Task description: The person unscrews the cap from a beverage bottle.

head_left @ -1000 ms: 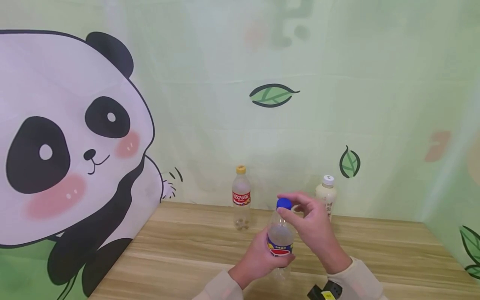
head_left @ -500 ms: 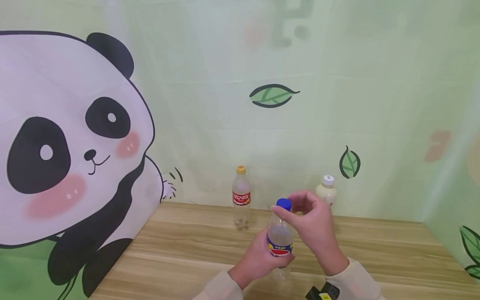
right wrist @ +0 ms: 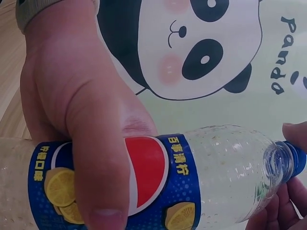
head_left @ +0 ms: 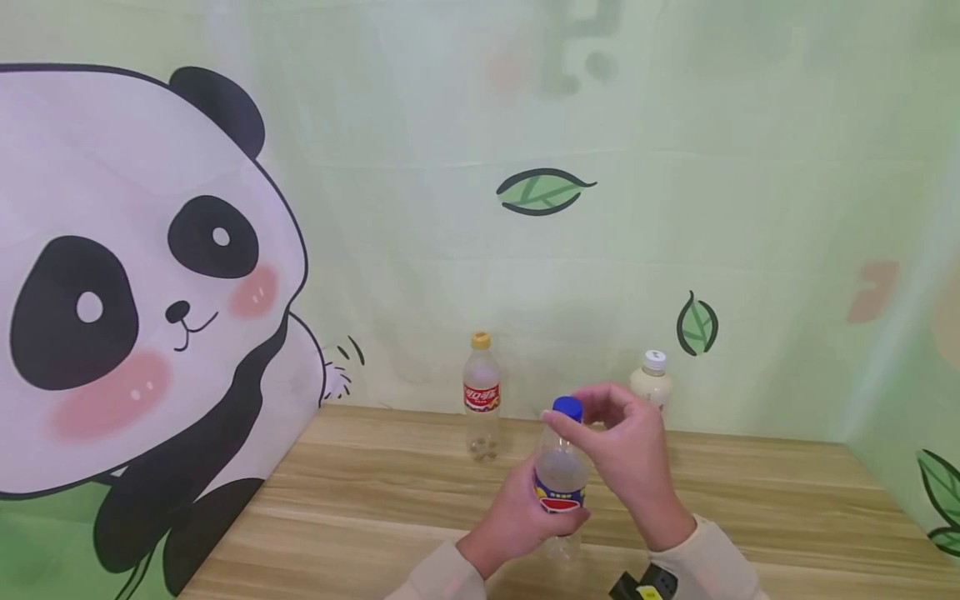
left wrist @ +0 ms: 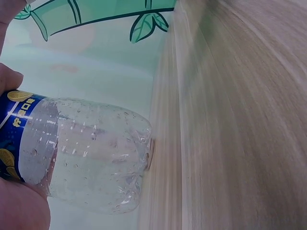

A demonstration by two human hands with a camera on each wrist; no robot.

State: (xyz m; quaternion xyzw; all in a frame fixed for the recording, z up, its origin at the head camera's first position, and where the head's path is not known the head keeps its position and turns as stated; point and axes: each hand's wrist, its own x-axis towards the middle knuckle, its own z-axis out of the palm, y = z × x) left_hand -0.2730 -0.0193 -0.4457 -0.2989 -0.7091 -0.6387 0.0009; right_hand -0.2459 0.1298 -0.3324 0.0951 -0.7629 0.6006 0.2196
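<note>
I count three bottles: my left hand (head_left: pixel 517 521) wraps the blue-labelled bottle (head_left: pixel 560 479); my right hand (head_left: pixel 626 454) pinches its blue cap (head_left: pixel 567 407); two others, the yellow-capped bottle (head_left: pixel 482 394) and the white-capped bottle (head_left: pixel 651 382), stand at twelve o'clock.

White bottle (head_left: pixel 651 385) half behind right hand (head_left: pixel 626 454)

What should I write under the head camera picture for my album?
Left hand grips a clear bottle while the right hand pinches its blue cap.

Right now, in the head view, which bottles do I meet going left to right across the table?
Yellow-capped bottle → blue-capped bottle, held by both hands → white-capped bottle.
</note>
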